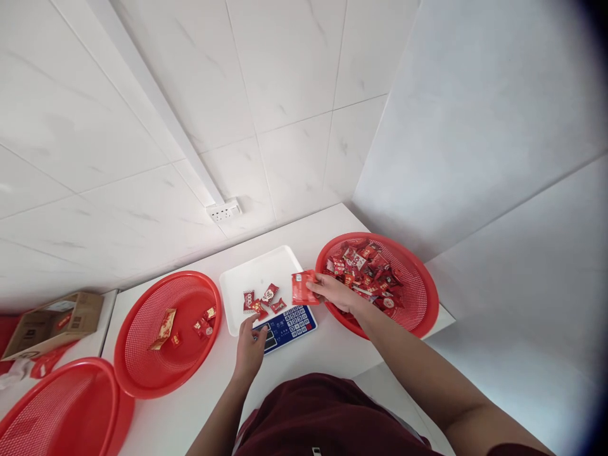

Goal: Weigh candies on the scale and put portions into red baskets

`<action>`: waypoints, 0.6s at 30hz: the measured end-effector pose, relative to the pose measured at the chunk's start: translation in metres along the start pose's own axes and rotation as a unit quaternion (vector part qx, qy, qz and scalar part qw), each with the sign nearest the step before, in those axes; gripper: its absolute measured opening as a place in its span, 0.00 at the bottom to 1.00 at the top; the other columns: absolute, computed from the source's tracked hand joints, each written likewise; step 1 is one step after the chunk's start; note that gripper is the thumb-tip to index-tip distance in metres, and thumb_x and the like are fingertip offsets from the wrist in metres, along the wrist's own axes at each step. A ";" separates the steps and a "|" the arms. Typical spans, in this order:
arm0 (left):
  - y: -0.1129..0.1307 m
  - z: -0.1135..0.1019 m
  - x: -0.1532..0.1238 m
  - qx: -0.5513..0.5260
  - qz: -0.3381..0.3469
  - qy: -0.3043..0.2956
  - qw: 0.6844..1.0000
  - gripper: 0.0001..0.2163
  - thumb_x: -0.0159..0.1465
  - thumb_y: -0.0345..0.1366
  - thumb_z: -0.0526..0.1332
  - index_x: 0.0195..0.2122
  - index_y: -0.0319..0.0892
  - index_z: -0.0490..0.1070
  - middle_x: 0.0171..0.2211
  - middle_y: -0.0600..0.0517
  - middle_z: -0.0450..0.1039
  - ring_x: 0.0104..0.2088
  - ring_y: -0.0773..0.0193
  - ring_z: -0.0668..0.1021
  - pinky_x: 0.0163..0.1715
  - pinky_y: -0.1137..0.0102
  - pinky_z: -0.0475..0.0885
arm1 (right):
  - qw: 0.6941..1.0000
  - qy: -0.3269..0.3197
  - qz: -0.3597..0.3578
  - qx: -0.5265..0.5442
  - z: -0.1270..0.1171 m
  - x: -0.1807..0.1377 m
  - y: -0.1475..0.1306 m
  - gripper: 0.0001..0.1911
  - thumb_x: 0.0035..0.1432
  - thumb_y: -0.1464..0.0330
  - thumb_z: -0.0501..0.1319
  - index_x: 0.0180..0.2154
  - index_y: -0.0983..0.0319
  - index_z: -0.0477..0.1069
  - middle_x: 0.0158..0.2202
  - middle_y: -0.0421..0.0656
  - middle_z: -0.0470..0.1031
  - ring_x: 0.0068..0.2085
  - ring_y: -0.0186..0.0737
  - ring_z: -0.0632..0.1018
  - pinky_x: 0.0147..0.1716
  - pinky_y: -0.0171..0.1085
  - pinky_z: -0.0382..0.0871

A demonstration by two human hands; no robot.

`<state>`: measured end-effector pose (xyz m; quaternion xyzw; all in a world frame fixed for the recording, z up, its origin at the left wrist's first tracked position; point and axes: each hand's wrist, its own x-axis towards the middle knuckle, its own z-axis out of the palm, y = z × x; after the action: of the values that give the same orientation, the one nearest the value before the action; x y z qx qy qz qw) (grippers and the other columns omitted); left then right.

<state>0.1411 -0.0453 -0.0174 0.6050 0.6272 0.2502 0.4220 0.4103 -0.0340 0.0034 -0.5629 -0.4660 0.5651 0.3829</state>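
My right hand [335, 291] grips a flat red packet [303, 287] by its edge, over the right side of the white scale tray [237, 272]. My left hand [251, 349] is at the tray's front edge, thumb and fingers apart, nothing visible between them. Its fingertips reach close to several small red wrapped candies [270, 294] lying loose on the tray; whether they touch one I cannot tell. Below the tray shows the scale's blue keypad [297, 323], its display partly covered by my left hand. To the right, a red mesh basket [420, 291] holds many red candy packets [365, 269].
Left of the scale stands another red basket [130, 323] with a few wrapped pieces inside. A third red basket [109, 405] is at the lower left. Behind it are a cardboard box [83, 313] and red plastic. A socket [223, 211] is on the tiled wall.
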 end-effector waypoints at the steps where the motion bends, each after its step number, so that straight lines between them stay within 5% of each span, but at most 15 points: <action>1: -0.001 -0.002 0.000 -0.002 -0.001 0.004 1.000 0.19 0.58 0.43 0.57 0.49 0.43 0.66 0.46 0.45 0.65 0.29 0.65 0.73 0.30 0.65 0.73 | 0.999 0.018 -0.020 -0.021 0.003 0.007 0.001 0.19 0.59 0.57 0.54 0.47 0.60 0.69 0.39 0.45 0.78 0.39 0.40 0.78 0.36 0.38 0.72; 5: -0.007 -0.009 -0.002 -0.002 -0.003 0.023 1.000 0.20 0.57 0.44 0.57 0.49 0.42 0.66 0.46 0.45 0.65 0.28 0.66 0.72 0.32 0.64 0.73 | 0.961 0.193 -0.051 -0.189 -0.019 0.030 0.016 0.20 0.58 0.64 0.55 0.52 0.60 0.65 0.49 0.49 0.73 0.50 0.43 0.72 0.49 0.44 0.65; 9: -0.013 -0.009 -0.003 0.003 -0.010 0.026 1.000 0.19 0.57 0.44 0.57 0.47 0.40 0.67 0.44 0.45 0.66 0.28 0.66 0.72 0.32 0.63 0.73 | 0.927 0.247 -0.016 -0.282 -0.058 0.028 0.046 0.21 0.53 0.70 0.58 0.51 0.62 0.66 0.54 0.50 0.67 0.57 0.49 0.63 0.57 0.48 0.53; 18: -0.010 -0.002 -0.003 -0.041 -0.033 0.001 0.999 0.21 0.54 0.44 0.60 0.47 0.40 0.68 0.39 0.47 0.70 0.28 0.64 0.73 0.29 0.66 0.72 | 0.879 0.276 0.152 -0.359 -0.111 -0.028 0.097 0.11 0.53 0.73 0.54 0.37 0.61 0.72 0.38 0.49 0.77 0.40 0.46 0.76 0.38 0.38 0.64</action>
<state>0.1336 -0.0488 -0.0238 0.5659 0.6364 0.2624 0.4539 0.5313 -0.0765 -0.0743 -0.8588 -0.4210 0.2320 0.1769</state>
